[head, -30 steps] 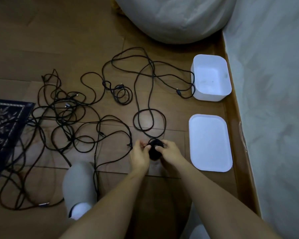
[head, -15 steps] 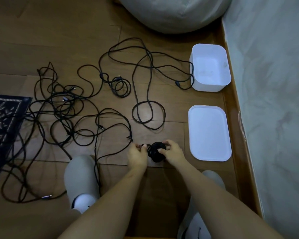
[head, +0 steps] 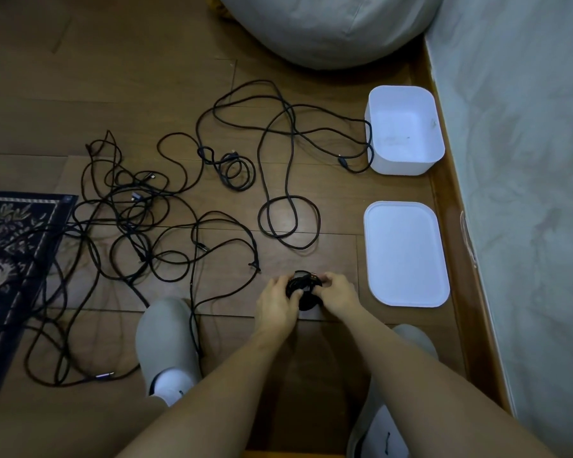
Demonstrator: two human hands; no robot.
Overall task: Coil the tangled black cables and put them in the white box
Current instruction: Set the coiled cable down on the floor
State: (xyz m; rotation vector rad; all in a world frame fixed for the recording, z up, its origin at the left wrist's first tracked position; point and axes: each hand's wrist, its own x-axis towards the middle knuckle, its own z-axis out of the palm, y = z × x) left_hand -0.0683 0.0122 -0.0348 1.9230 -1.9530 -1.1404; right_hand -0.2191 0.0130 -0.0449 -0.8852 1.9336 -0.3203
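A small coil of black cable (head: 303, 287) sits between my two hands just above the wooden floor. My left hand (head: 277, 304) grips its left side with the thumb over the coil. My right hand (head: 338, 292) pinches the cable end at the coil's top right. Several loose black cables (head: 136, 223) lie tangled across the floor to the left, and another long black cable (head: 290, 160) runs toward the open white box (head: 406, 161) at the upper right. The box holds nothing.
The box's white lid (head: 406, 254) lies flat on the floor just right of my hands. A patterned dark rug (head: 10, 269) covers the far left. A grey beanbag (head: 328, 24) lies at the top, grey bedding (head: 523, 193) runs along the right, and my two grey slippers (head: 167, 345) stand below.
The view has shifted, so everything sits a little lower in frame than half a second ago. My hands have closed tighter around the coil, and the right one now pinches the cable end at its top.
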